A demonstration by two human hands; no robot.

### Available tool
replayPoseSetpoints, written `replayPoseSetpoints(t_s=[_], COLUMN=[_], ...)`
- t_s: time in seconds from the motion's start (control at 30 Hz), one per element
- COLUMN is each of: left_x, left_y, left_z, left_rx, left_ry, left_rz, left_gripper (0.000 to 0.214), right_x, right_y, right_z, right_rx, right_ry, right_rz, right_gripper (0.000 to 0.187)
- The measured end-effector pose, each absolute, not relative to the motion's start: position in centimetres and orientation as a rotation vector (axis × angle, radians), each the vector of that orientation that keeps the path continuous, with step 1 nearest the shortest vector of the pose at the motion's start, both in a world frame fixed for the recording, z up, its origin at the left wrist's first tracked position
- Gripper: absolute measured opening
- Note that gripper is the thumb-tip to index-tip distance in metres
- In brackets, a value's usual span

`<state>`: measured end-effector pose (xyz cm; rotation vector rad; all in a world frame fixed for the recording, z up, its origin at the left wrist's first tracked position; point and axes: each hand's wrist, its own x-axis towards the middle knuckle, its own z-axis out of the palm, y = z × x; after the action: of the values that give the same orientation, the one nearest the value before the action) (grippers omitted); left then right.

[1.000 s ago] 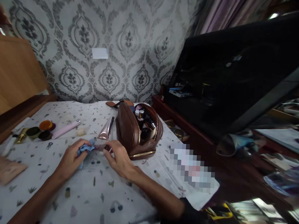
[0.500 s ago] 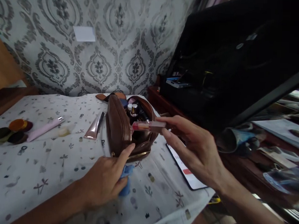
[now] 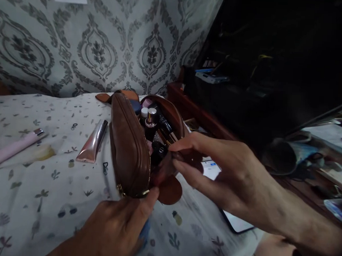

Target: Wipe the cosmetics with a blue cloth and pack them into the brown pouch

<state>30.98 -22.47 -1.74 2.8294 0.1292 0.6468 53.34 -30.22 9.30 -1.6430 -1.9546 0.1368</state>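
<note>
A brown leather makeup bag (image 3: 128, 146) sits unzipped on the table. Inside it are a dark bottle with a silver cap (image 3: 151, 116), black tubes (image 3: 164, 125) and other cosmetics. My right hand (image 3: 225, 178) pinches a lip gloss tube (image 3: 166, 166) by its cap, the pink end pointing down into the front of the bag; it looks blurred. At the bag's front corner, my left hand (image 3: 115, 226) touches the edge with an outstretched finger near the zipper. A blue cloth (image 3: 145, 233) is tucked under that hand, mostly hidden by the fingers.
Left of the bag lie a shiny pink squeeze tube (image 3: 92, 145), a pale pink tube (image 3: 16, 148) and a small yellowish item (image 3: 43, 152). A phone (image 3: 237, 222) rests partly beneath my right arm. A large black screen (image 3: 278, 42) and a cup (image 3: 284, 157) stand on the right.
My right hand has lowered the lip gloss from above the bag into its front opening. My left finger has moved to the bag's edge. The view has shifted closer to the bag.
</note>
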Motion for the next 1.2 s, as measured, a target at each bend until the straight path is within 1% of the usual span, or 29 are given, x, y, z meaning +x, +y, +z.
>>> replayPoseSetpoints(t_s=[0.33, 0.53, 0.77, 1.07, 1.2], left_x=[31.0, 30.8, 30.7, 30.6, 30.5], left_y=[-22.5, -22.4, -22.6, -22.5, -22.4], left_z=[-1.0, -0.9, -3.6, -3.1, -2.8], left_rx=[2.772, 2.727, 2.646, 2.614, 2.624], left_ry=[0.138, 0.152, 0.157, 0.159, 0.178], left_rz=[0.642, 0.641, 0.752, 0.688, 0.666], left_gripper=[0.08, 0.083, 0.083, 0.084, 0.085], right_x=[52.8, 52.9, 52.9, 52.6, 52.5], right_y=[-29.3, -29.0, -29.3, -29.6, -29.7], right_z=[9.6, 9.3, 7.9, 7.6, 7.8], right_rx=[-1.67, -1.687, -1.747, -1.833, -1.854], right_ry=[-2.074, -2.098, -2.19, -2.241, -2.267], right_rz=[0.0, 0.056, 0.206, 0.147, 0.169], right_gripper=[0.012, 0.009, 0.009, 0.015, 0.012])
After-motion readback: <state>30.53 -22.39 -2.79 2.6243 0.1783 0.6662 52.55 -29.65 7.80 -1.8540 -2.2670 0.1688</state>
